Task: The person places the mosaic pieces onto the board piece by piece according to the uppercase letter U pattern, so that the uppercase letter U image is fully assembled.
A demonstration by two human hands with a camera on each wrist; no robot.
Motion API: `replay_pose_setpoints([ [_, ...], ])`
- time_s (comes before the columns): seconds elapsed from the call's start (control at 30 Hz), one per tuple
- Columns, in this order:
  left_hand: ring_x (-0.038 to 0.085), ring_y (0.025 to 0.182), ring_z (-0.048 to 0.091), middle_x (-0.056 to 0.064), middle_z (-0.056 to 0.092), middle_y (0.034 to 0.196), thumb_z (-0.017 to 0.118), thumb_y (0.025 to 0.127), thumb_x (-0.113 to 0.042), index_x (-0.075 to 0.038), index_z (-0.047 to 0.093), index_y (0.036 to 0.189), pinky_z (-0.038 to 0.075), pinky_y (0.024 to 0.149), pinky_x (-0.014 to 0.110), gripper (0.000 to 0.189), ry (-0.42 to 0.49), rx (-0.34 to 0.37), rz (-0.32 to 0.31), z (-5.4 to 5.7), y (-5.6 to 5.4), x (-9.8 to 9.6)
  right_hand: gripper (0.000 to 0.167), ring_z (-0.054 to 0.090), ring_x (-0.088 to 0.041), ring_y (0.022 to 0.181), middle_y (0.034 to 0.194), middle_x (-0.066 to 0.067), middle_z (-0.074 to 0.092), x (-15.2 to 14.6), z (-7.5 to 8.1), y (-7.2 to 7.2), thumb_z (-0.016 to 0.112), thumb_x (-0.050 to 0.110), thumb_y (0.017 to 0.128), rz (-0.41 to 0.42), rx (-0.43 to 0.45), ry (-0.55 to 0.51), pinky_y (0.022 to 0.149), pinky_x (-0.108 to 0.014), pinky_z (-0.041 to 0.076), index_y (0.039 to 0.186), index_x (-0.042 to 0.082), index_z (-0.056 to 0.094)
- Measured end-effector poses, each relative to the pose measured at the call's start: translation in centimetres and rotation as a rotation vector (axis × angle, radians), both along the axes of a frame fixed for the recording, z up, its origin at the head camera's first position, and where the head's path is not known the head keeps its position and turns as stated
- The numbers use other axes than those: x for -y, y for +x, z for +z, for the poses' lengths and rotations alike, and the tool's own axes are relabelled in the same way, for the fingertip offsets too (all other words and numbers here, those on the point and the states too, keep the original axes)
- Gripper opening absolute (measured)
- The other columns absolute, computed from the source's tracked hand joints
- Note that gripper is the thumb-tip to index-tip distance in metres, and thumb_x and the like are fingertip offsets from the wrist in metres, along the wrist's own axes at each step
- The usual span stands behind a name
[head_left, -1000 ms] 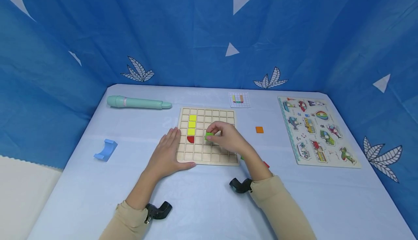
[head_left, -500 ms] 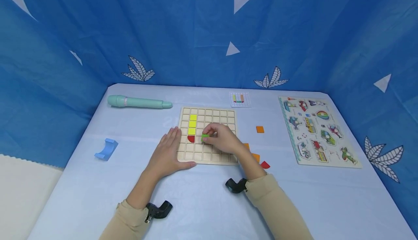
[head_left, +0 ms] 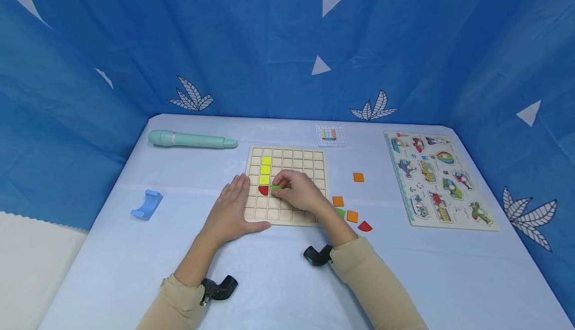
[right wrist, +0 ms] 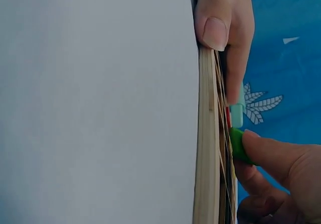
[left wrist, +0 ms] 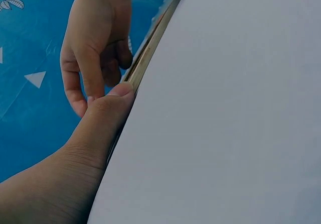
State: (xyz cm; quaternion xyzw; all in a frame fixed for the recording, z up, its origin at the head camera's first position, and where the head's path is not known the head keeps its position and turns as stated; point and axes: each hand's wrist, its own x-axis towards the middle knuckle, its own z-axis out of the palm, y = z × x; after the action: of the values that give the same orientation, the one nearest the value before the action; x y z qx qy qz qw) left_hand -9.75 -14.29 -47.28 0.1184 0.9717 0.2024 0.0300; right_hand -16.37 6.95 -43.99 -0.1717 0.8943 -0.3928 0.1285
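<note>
In the head view a wooden grid board [head_left: 287,215] lies mid-table. My left hand [head_left: 230,210] rests along its left side, fingers straight, thumb at the near edge. My right hand [head_left: 300,190] pinches a green tile [head_left: 276,188] between thumb and fingertips, just right of a red quarter-round tile [head_left: 263,190]. Above that red piece, several yellow square tiles [head_left: 265,169] stand in a column in the grid. The right wrist view shows the green tile [right wrist: 239,144] tilted at the board's surface, gripped by the thumb.
Orange squares [head_left: 352,216], a partly covered green tile [head_left: 340,212] and a red quarter-round [head_left: 365,226] lie right of the board. Behind it is a pattern card [head_left: 331,136]. A toy microphone [head_left: 192,141], blue cradle [head_left: 146,205] and picture puzzle [head_left: 440,180] lie farther out.
My right hand has moved left across the board with the green tile, nearer the red quarter-round piece. Loose tiles by my right forearm have come into view. The left hand stays put.
</note>
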Motion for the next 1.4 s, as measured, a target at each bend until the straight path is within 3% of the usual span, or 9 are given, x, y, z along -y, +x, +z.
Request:
replay_pose_setpoints([
  [0.53,0.029,0.156,0.008,0.013,0.012,0.167,0.066,0.068,-0.082,-0.002,0.015,0.158,0.014,0.127,0.048,0.131,-0.004,0.002,0.002,0.01,-0.04,-0.05,0.012,0.057,-0.012,0.09,0.093,0.008,0.062,0.53,-0.15,-0.02,0.077,0.023,0.087,-0.014,-0.058,0.077,0.084,-0.031,0.049,0.096,0.022,0.069],
  [1.4,0.027,0.157,0.007,0.013,0.011,0.167,0.063,0.067,-0.085,-0.003,0.014,0.159,0.014,0.127,0.048,0.133,-0.002,0.005,0.011,-0.32,-0.13,0.01,0.015,0.061,-0.008,0.092,0.101,0.009,0.065,0.65,0.55,0.49,0.077,0.024,0.087,0.018,-0.106,0.164,0.082,-0.029,0.052,0.101,0.02,0.079],
])
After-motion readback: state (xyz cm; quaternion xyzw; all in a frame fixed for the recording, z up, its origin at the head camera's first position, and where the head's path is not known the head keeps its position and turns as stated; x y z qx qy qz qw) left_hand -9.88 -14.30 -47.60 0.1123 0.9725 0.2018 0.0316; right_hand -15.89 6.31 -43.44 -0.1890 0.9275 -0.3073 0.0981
